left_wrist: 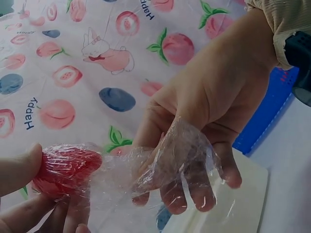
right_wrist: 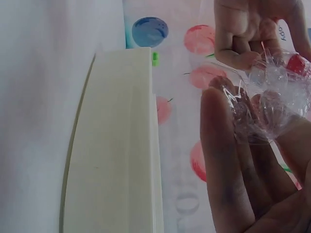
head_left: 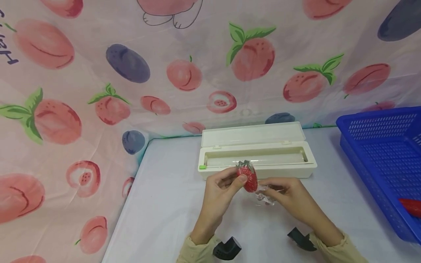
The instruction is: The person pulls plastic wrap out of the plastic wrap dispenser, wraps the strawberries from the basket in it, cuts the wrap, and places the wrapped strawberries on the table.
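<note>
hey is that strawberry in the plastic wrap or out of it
In: clear wrap lies creased and glossy over the strawberry and trails loose to the right hand.

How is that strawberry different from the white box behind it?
The strawberry is red and rounded; the white box is long and rectangular. The strawberry is far smaller than the box. The left hand grips the strawberry, while the box rests on the table, lid raised. Both show some green.
</note>
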`<state>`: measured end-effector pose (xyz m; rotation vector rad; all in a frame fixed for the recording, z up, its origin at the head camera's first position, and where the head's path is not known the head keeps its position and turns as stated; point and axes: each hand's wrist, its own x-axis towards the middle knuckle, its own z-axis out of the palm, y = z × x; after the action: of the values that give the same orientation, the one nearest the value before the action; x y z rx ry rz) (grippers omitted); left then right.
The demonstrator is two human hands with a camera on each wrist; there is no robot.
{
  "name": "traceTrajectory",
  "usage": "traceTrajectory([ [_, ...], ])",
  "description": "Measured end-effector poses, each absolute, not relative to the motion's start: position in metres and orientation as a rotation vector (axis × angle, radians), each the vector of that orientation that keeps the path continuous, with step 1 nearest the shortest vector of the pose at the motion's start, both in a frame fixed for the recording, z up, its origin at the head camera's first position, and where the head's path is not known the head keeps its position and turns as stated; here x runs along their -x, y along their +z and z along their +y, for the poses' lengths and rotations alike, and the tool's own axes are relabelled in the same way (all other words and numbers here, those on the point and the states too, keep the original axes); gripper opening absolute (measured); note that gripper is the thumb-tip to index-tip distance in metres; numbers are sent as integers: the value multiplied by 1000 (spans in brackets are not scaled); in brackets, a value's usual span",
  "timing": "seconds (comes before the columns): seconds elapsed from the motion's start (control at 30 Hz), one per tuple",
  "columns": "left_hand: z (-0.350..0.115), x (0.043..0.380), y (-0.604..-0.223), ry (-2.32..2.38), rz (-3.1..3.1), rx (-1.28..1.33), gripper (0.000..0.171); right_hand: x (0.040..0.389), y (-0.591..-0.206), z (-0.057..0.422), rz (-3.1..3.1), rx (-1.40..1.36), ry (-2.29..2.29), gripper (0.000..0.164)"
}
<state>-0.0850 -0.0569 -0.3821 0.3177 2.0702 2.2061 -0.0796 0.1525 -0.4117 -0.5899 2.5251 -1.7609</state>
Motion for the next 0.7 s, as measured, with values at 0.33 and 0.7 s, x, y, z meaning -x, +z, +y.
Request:
traceTrajectory([
  [0.33,-54,84,-385,2150,2006,-304,37,84,-413,163,2344,460,-1848,20],
  [0.7,-43,83,-394,2053,1999,-329,34,83,-407,160,2400,214,-1892,30],
])
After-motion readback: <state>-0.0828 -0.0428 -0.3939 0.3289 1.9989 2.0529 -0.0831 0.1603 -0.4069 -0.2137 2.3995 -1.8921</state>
